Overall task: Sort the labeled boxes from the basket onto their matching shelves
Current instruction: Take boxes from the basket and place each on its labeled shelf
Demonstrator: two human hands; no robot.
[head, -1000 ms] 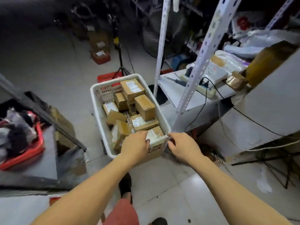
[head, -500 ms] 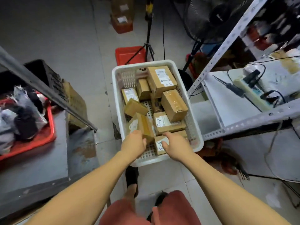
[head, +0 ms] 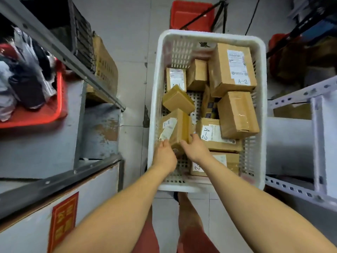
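I have both hands on one box [head: 179, 130]: left hand [head: 165, 157] and right hand [head: 196, 149] grip its near end, and it points away from me.

Two bare forearms are seen entering from the lower edge, with no sleeves, watches, bracelets or rings shown on them. The left hand [head: 165, 157] and the right hand [head: 196, 149] are uncovered, without gloves. Reddish-pink shorts [head: 145, 240] are worn, visible between the arms at the bottom of the view. Below the knees the legs are left bare. A dark shoe or sandal [head: 176, 196] is partly seen on one foot, though its details cannot be made out.
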